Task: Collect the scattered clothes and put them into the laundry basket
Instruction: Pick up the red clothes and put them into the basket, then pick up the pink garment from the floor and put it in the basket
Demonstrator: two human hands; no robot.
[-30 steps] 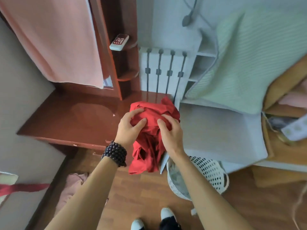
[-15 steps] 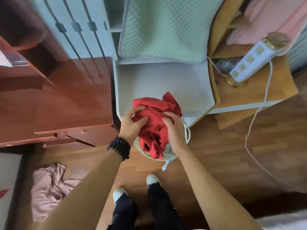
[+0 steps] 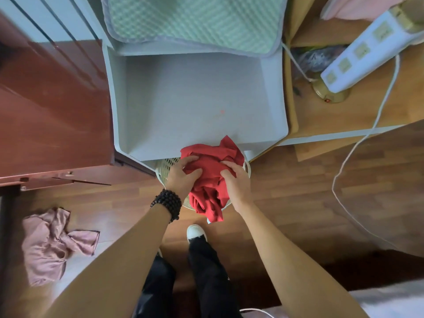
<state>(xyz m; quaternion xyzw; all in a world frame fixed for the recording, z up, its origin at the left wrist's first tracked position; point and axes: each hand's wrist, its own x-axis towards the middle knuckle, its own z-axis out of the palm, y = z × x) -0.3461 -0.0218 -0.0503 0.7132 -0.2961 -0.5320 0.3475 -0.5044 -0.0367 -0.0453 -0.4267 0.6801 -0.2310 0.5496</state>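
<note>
A bunched red garment sits just below the frame's centre, directly over the white perforated laundry basket, whose rim peeks out beneath it. The left hand and right hand each clutch it with fingers curled into the cloth. A pink garment lies crumpled on the wooden floor at lower left.

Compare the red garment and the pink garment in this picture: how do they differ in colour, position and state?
The red garment is vivid red; the pink garment is pale dusty pink. The red one is bunched up and gripped by the left hand and right hand above the laundry basket; the pink one lies spread and untouched on the wooden floor, off to the left. Both are crumpled cloth.
</note>
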